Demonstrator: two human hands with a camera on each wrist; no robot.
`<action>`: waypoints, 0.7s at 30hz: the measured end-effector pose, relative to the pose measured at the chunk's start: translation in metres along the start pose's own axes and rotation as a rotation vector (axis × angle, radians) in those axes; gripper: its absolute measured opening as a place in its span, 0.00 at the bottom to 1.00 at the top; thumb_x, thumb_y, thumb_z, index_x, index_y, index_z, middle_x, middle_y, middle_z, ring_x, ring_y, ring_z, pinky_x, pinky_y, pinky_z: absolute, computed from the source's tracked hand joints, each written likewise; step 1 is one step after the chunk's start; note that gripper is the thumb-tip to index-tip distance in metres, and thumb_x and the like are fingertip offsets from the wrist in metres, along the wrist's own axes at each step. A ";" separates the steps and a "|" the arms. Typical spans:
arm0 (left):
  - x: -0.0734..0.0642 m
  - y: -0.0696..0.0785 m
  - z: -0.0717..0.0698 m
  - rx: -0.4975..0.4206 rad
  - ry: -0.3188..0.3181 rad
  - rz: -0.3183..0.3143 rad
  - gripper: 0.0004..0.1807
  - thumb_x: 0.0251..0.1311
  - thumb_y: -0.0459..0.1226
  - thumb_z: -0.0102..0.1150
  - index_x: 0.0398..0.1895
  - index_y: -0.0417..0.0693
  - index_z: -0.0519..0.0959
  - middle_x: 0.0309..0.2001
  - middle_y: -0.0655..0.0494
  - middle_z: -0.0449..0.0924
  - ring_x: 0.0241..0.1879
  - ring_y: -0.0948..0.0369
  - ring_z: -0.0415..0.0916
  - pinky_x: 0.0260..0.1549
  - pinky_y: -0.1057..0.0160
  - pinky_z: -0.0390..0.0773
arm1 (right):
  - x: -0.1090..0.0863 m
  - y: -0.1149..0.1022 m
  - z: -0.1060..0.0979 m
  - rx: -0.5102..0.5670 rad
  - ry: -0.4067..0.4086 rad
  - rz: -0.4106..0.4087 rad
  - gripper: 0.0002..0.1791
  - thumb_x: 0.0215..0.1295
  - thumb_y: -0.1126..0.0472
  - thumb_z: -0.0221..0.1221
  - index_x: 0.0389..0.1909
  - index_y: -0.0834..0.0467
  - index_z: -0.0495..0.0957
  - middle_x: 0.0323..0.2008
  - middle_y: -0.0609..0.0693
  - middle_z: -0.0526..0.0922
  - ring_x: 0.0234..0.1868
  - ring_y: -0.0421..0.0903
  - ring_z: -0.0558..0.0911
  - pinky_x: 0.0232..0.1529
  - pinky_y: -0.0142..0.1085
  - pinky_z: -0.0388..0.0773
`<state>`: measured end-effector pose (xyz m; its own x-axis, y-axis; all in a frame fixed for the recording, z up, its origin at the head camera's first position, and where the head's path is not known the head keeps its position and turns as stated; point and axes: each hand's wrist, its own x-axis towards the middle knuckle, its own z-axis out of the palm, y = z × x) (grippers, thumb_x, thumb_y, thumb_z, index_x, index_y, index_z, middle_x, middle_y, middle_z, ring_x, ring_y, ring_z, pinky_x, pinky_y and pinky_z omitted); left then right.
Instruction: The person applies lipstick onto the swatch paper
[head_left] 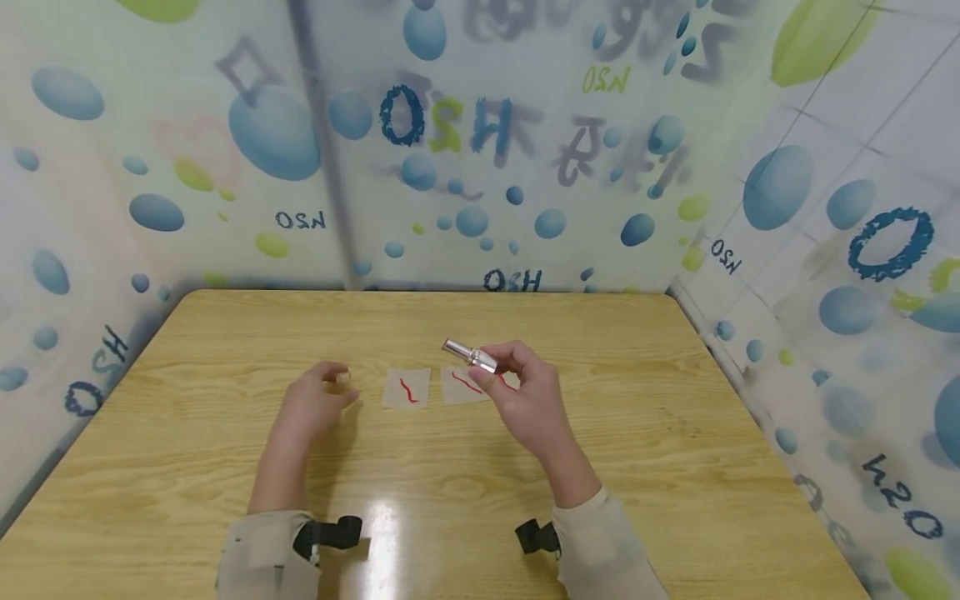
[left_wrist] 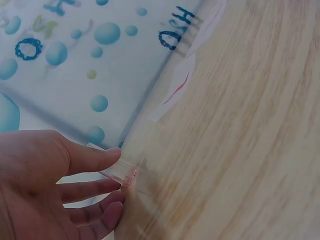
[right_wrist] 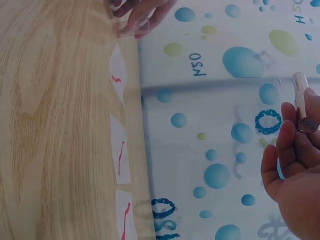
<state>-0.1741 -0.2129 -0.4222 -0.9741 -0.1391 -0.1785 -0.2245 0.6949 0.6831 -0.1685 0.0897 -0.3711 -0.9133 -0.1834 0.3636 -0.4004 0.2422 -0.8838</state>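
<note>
A silvery lipstick [head_left: 468,354] is pinched in my right hand [head_left: 531,404], held above the table and tilted, its reddish tip toward the far left. The right wrist view shows the lipstick [right_wrist: 300,97] from its base end. My left hand [head_left: 313,404] holds a clear plastic cap [left_wrist: 120,171] between thumb and fingers, low over the table. Between the hands lie a left slip of white paper [head_left: 394,395] and a middle slip [head_left: 452,395], each with a red stroke. A third marked slip [right_wrist: 126,220] is mostly hidden behind my right hand in the head view.
The wood-grain table [head_left: 450,492] runs back to a wall sheet [head_left: 480,192] printed with blue and green bubbles. A similar covering [head_left: 817,350] stands along the right side. Both wrists carry black straps, the left strap [head_left: 330,535] near the table's front.
</note>
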 end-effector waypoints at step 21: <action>-0.001 -0.003 -0.005 -0.052 0.035 0.056 0.21 0.71 0.42 0.52 0.62 0.40 0.72 0.62 0.38 0.72 0.60 0.41 0.71 0.50 0.47 0.76 | 0.003 0.000 -0.003 -0.043 -0.018 0.015 0.12 0.62 0.49 0.65 0.44 0.47 0.81 0.37 0.44 0.84 0.40 0.41 0.80 0.40 0.34 0.78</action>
<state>-0.1725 -0.2185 -0.4204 -0.9853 -0.1264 -0.1153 -0.1704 0.6645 0.7276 -0.1714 0.0920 -0.3692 -0.9180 -0.1968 0.3442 -0.3895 0.2855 -0.8757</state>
